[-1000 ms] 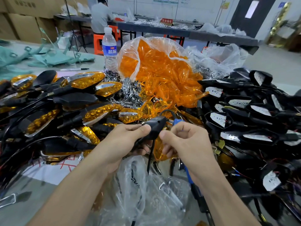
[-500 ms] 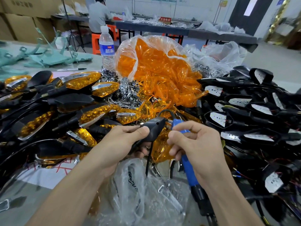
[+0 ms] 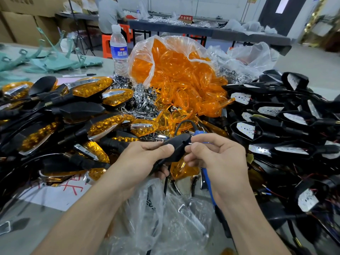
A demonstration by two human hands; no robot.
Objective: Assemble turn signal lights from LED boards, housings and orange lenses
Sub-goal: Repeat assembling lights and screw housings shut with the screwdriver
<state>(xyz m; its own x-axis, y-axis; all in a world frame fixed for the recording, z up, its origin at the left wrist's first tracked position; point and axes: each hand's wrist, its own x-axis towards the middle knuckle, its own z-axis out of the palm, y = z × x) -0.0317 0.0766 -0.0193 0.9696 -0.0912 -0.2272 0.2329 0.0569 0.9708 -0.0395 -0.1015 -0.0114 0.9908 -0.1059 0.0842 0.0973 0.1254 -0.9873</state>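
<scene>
— Where is the piece being worked on?

— In the middle, held up over the grey tabletop [image 3: 27, 242]. It is a black, pointed plastic housing [image 3: 179, 146] seen from its back, with a thin black stem hanging below it. The left hand [image 3: 147, 159] grips it, fingers curled underneath and thumb pressed along the top.

— And the other hand?

— The right hand [image 3: 217, 159] sits just beside the housing's tip. Its fingers are curled round a slim blue-handled tool [image 3: 207, 179]. The handle shows above the knuckles and again below the palm, and a black cord loops off its upper end. Thumb and forefinger also pinch something tiny and pale right at the housing's end, too small to tell what it is.

— What lies around them?

— To the left is a heap of finished lights [image 3: 92, 89], black bodies with amber lenses and chrome strips. To the right is a pile of open black housings with white LED boards [image 3: 272, 111] and thin red and blue wires. Behind the hands, a clear bag of loose orange lenses [image 3: 174, 70] spills forward, with shiny chrome trim pieces [image 3: 141, 96] at its left foot. A plastic water bottle with a blue label [image 3: 118, 50] stands upright behind those. A crumpled clear plastic bag [image 3: 156, 218] lies nearest, under the wrists.
</scene>
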